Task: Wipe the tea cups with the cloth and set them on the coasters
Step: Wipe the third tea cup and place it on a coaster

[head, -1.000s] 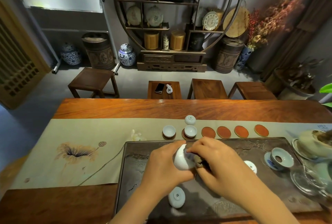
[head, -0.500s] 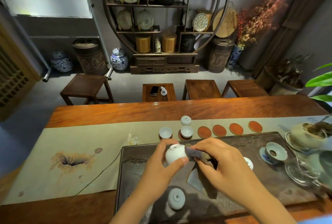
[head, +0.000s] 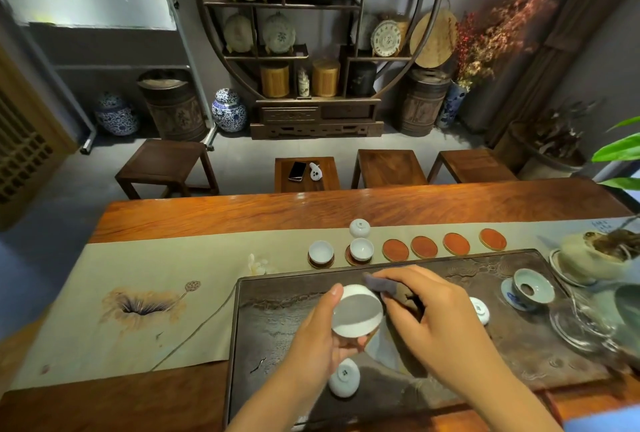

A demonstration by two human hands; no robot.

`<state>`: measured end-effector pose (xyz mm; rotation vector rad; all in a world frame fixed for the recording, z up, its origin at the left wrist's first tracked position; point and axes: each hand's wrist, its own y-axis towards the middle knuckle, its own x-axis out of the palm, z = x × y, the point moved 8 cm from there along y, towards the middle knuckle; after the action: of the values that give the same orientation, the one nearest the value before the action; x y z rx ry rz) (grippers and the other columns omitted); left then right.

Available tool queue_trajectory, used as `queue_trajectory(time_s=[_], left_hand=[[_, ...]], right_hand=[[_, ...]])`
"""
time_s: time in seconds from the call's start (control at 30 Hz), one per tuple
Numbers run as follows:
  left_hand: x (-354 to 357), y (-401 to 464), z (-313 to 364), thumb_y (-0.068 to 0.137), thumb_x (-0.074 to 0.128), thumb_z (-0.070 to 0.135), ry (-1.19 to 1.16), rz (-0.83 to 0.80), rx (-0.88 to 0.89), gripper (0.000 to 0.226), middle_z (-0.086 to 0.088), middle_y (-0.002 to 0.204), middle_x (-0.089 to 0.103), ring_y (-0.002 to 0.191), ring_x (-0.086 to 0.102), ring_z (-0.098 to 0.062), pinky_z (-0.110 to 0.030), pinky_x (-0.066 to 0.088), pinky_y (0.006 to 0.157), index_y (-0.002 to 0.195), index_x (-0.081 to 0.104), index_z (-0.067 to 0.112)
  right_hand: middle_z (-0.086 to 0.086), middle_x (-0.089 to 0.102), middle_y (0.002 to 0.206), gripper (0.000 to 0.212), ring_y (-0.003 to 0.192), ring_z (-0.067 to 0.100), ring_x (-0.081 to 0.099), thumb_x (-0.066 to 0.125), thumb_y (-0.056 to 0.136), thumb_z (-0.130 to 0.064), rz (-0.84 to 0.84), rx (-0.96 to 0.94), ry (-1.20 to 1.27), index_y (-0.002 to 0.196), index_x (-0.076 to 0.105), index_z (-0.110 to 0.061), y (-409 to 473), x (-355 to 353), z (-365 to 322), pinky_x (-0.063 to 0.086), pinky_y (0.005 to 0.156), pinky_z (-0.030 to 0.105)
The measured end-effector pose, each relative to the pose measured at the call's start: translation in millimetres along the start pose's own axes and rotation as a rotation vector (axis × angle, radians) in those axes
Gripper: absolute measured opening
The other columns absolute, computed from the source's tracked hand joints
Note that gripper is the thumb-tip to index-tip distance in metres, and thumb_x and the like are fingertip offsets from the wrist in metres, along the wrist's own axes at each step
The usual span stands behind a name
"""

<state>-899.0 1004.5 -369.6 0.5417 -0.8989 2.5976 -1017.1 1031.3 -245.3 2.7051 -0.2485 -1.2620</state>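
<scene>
Wooden surface (head: 242, 213), dark tray (head: 519, 345): left grip (head: 320, 345) grasping cup (head: 356, 314); right grip (head: 440, 324) pinching cloth (head: 384, 285) at rim. Overturned cup (head: 344, 379) mark unreadable.

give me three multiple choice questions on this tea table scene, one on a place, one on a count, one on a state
1. Where does the upside-down white tea cup nearest the person lie?
A. on the dark stone tea tray
B. on a stool
C. on a shelf

2. How many round red coasters carry no cup?
A. two
B. four
C. six

3. What is the left hand doing?
A. resting flat on the table
B. gripping a white tea cup
C. lifting the glass pitcher

Answers:
1 A, the cup sits bottom up on the tray near its front edge.
2 B, four bare coasters lie in a row right of the two with cups.
3 B, thumb and fingers curl round the cup while the right hand holds the dark cloth at its rim.
</scene>
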Motion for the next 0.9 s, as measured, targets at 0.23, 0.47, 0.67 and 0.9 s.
queue_trajectory(time_s=[0.23,0.47,0.67,0.9], left_hand=[[18,-7,-27,0.091,0.049,0.049,-0.284,-0.065,-0.156,0.053,-0.015,0.086,0.071,0.055,0.063,-0.015,-0.031,0.049,0.070,0.116,0.065,0.006],[25,-6,-23,0.082,0.055,0.050,-0.143,-0.119,-0.115,0.056,-0.014,0.091,0.064,0.058,0.051,-0.015,-0.026,0.046,0.060,0.121,0.062,0.010],[15,-2,-10,0.103,0.042,0.038,0.236,-0.117,0.058,0.029,-0.026,0.128,0.056,0.100,0.063,-0.029,-0.044,0.052,0.091,0.122,0.053,0.020],[20,-4,-1,0.080,0.055,0.049,0.217,-0.198,0.081,0.050,-0.009,0.102,0.055,0.068,0.050,-0.011,-0.023,0.045,0.062,0.119,0.053,0.018]], right_hand=[[-0.013,0.067,0.095,0.027,0.088,0.001,0.058,0.064,0.083,-0.007,-0.008,0.133,-0.002,0.103,0.070,-0.024,-6,8,21,0.041,0.076,0.006],[-0.018,0.067,0.094,0.026,0.087,-0.002,0.059,0.064,0.083,-0.011,0.007,0.247,0.011,0.100,0.070,-0.030,-12,8,41,0.044,0.075,0.010],[-0.025,0.068,0.093,0.027,0.090,-0.003,0.060,0.063,0.085,-0.015,-0.005,0.276,0.041,0.097,0.070,-0.037,-11,7,45,0.044,0.075,0.014],[-0.022,0.069,0.092,0.024,0.090,-0.002,0.061,0.063,0.084,-0.015,0.005,0.292,0.058,0.097,0.071,-0.034,-9,5,44,0.048,0.076,0.019]])
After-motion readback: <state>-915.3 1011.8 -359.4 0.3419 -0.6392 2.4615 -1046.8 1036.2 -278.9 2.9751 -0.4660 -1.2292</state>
